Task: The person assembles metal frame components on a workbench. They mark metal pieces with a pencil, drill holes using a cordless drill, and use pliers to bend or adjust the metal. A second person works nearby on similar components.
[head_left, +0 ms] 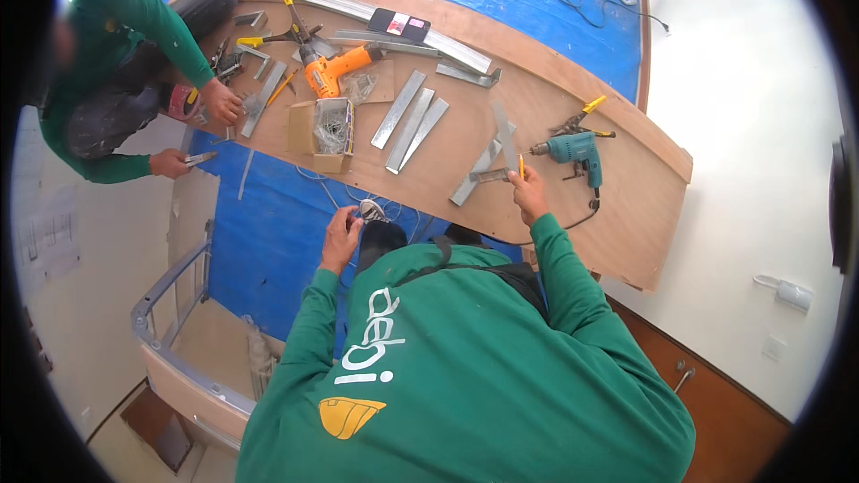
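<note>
One strip (486, 159) lies at our square (506, 136), three aside (412, 130); right hand (530, 194) grips a pencil (522, 166), left hand (340, 240) looks empty off the table's (617, 237) near edge.

R hand (530, 195) w/ thin yellow pencil-like stick (522, 165) over long brown wood table (626, 224); L hand (340, 241), fingers bent, off near edge.
Teal corded drill (573, 150) just R of stick. Flat silver metal strips (412, 130) mid-table, nr open brown cardboard box (332, 164). Orange cordless drill (331, 72) behind box. Green-sleeved co-worker (170, 36) at L end.
</note>
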{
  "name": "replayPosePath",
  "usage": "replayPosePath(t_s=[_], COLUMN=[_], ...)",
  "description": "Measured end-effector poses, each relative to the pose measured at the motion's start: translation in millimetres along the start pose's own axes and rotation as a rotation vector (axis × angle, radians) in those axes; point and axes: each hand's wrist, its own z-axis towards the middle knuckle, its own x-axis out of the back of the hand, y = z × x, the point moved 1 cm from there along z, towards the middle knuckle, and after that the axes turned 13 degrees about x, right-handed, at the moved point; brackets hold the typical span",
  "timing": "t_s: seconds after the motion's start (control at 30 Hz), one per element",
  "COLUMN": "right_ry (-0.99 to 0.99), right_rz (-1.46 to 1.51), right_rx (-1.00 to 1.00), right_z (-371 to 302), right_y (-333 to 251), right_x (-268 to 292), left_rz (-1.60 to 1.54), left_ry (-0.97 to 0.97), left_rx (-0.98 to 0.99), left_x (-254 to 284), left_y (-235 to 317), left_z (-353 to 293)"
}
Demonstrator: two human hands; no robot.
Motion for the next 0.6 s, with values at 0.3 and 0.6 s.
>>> replayPosePath(t_s=[0.3,0.6], right_ry=[-0.243,-0.247], right_rz=[0.054,-0.093], right_rx=[-0.212,-0.334], right_z=[54,84], right_y=[-3,19], right_x=[-53,-124], left_rz=[0.028,0.198], left_ry=[0.171,-0.030], left_rx=[-0.067,-0.062], left_x=[-87,-150], left_y=[137,130], left_z=[11,-7])
